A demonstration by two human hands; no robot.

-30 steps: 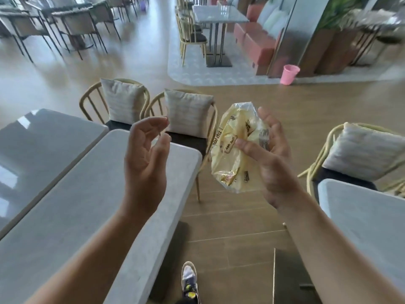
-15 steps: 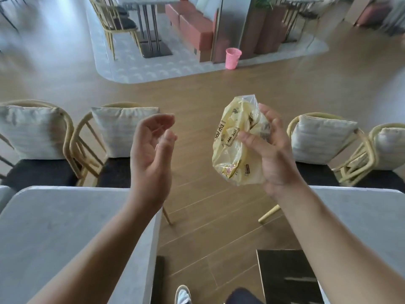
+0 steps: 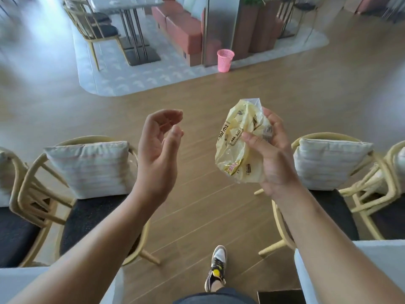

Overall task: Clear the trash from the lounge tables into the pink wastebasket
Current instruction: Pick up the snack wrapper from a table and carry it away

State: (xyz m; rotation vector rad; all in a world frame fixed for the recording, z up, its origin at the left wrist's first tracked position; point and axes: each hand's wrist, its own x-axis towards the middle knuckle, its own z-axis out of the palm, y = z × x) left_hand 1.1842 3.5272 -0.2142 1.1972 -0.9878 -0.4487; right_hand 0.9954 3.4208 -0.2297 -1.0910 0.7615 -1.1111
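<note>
The right hand [image 3: 270,157] grips the crumpled yellow wrapper [image 3: 238,148], the left hand [image 3: 157,150] hangs loose and empty, and the pink wastebasket [image 3: 225,60] stands well ahead across the floor, roughly between both hands.

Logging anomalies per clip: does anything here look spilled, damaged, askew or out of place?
Nothing stands out. The right hand grips a crumpled yellow bag, the left hand is open and holds nothing, and the pink wastebasket stands upright on the wood floor ahead, beside the mirrored column. No spill shows.
</note>
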